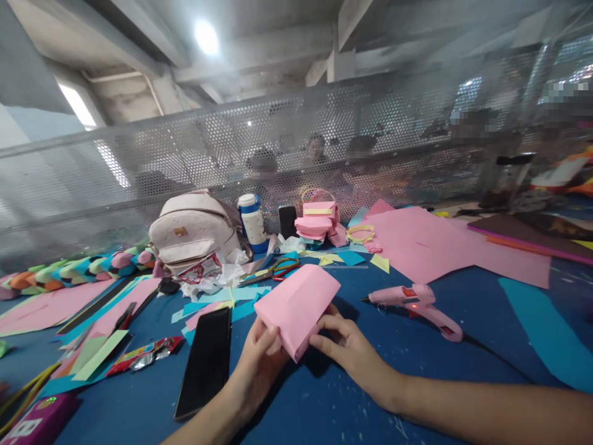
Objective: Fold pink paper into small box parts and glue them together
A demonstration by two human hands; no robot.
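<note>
Between both hands, just above the blue table, is a folded pink paper box (296,303), tilted with one corner toward me. My left hand (262,355) grips its left side, the thumb pressed on the near face. On the right side, my right hand (347,346) pinches the lower edge between thumb and fingers; some fingertips are hidden behind the paper. A pink hot glue gun (419,303) lies to the right of my right hand, its nozzle pointing left. Close by my left arm lies a black smartphone (204,361).
Behind the box are scissors (271,272), paper scraps (349,257), a white backpack (194,228), a bottle (253,224) and a pink paper bag (319,219). Large pink sheets (417,241) spread at back right. A red snack wrapper (146,355) lies left. A perforated metal screen (194,148) stands behind.
</note>
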